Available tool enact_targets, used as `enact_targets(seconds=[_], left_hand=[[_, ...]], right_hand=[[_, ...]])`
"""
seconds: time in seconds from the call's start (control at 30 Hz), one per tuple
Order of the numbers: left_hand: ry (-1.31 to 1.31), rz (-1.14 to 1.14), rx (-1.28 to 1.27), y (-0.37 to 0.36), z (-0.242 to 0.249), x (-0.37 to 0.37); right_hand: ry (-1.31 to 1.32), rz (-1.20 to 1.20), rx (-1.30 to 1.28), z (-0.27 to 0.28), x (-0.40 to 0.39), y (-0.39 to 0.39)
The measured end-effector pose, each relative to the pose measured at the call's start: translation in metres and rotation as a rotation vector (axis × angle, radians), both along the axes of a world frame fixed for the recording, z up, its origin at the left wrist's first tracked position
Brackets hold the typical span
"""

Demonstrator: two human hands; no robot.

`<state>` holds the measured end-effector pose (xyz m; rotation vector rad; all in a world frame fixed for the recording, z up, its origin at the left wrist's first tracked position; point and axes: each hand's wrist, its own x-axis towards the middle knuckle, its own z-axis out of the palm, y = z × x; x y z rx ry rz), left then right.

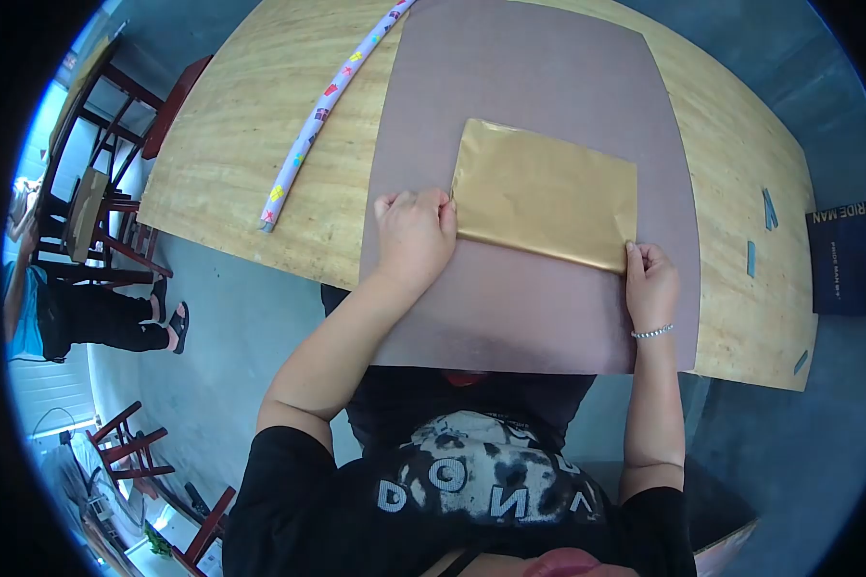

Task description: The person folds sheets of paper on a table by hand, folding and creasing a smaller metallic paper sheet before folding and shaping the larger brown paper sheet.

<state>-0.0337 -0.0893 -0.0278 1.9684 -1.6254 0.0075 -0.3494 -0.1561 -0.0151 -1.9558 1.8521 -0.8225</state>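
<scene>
A flat rectangle of folded gold wrapping paper (548, 197) lies on a dull mauve sheet (520, 72) that covers the middle of the table. With fingers curled closed, my left hand (416, 229) pinches the paper's left edge. My right hand (650, 281), wearing a beaded bracelet, grips its lower right corner between thumb and fingers. The paper's near edge is a smooth fold running between my two hands, and faint creases cross its surface.
A patterned wrapping-paper roll (329, 101) lies on the wooden table (250, 96) at left. Small blue-grey strips (751, 258) are at right, with a dark blue box (847, 260) beyond the edge. A person (96, 313) and wooden chairs (130, 447) are off to the left.
</scene>
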Motion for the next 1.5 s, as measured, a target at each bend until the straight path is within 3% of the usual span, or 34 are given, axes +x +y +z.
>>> enact_targets(seconds=[0.7, 1.03, 1.1, 1.2, 1.33, 1.43, 1.5], left_hand=[[-0.185, -0.036, -0.061, -0.005, -0.003, -0.002], [-0.224, -0.010, 0.052, -0.005, 0.006, -0.009], [-0.284, -0.022, 0.057, -0.004, 0.008, -0.011], [-0.341, -0.023, 0.058, -0.004, 0.006, -0.010], [-0.282, -0.003, 0.135, -0.001, 0.015, -0.009], [-0.201, -0.002, 0.101, 0.002, 0.016, -0.011], [-0.345, -0.136, -0.041, 0.004, 0.007, -0.017]], right_hand=[[0.191, -0.004, -0.154, -0.012, 0.003, -0.007], [0.257, -0.012, -0.145, -0.010, 0.006, -0.008], [0.423, 0.011, -0.222, -0.015, 0.005, -0.009], [0.448, 0.014, -0.256, -0.010, 0.008, -0.006], [0.467, 0.009, -0.219, -0.007, 0.010, -0.006], [0.475, 0.018, -0.221, -0.008, 0.007, -0.008], [0.472, 0.024, -0.217, -0.007, 0.008, -0.008]])
